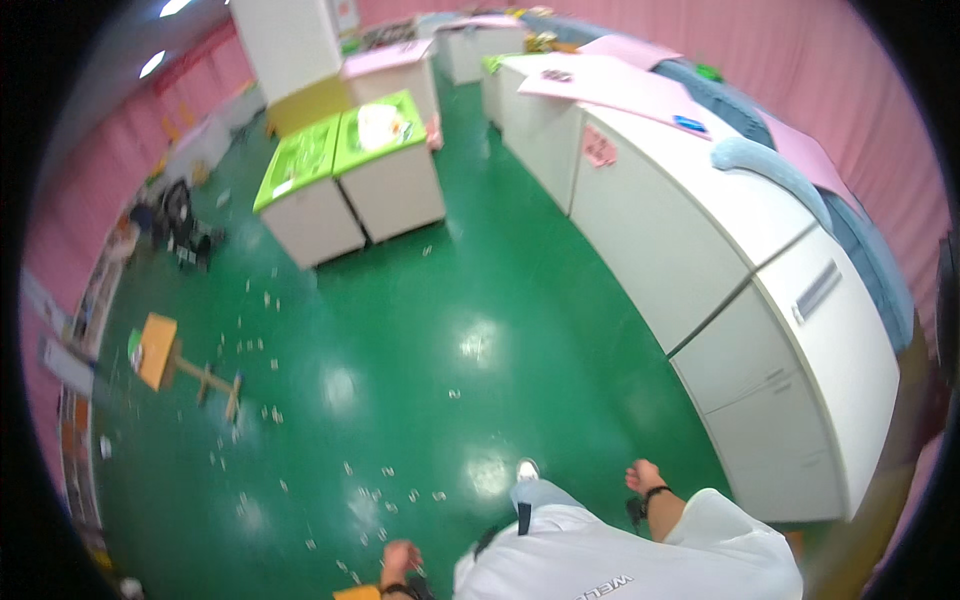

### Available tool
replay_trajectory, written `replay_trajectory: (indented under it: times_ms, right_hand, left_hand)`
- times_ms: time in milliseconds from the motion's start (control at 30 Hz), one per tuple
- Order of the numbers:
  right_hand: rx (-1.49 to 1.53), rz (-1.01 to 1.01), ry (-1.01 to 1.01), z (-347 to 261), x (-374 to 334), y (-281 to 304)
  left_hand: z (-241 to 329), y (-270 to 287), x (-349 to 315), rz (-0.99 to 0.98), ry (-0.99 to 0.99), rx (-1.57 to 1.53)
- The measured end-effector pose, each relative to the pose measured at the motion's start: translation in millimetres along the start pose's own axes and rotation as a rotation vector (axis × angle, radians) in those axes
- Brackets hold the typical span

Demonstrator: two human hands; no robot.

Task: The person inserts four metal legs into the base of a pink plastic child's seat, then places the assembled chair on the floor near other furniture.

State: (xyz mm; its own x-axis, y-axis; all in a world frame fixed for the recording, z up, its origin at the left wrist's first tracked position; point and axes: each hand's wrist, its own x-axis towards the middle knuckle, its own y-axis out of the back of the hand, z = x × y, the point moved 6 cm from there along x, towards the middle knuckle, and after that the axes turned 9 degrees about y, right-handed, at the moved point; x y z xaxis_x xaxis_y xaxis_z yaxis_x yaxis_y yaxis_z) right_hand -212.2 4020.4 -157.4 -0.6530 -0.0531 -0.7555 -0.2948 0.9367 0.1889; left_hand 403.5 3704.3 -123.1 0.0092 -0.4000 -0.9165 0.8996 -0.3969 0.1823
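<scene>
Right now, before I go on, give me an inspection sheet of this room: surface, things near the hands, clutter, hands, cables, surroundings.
Surface: glossy green floor, with light glare patches.
Things near the hands: small pale scraps on the floor ahead of the left hand; white cabinet row beside the right hand.
Clutter: scraps scattered across the left floor; an orange board on a wooden stand lying there.
Hands: left hand and right hand both low beside the body, holding nothing that shows; dark wristbands.
Cables: nothing seen.
Surroundings: pink walls, two green-topped white tables, pink sheets on the cabinet tops.
</scene>
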Motion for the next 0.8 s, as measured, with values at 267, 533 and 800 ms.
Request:
replay_trajectory:
  times_ms: [267, 533, 800]
  right_hand:
    - [-0.257, -0.398, 0.150, -162, 22, -217]
    - [-0.828, -0.628, 0.002, -115, 48, -286]
    - [-1.226, -0.892, 0.140, -83, 20, -436]
  left_hand:
    - [3, -18, -20, 0.188, 0.146, -0.193]
    - [-177, -81, -110, 0.358, 0.466, -0.595]
    - [-304, -241, -203, 0.682, 0.573, -1.164]
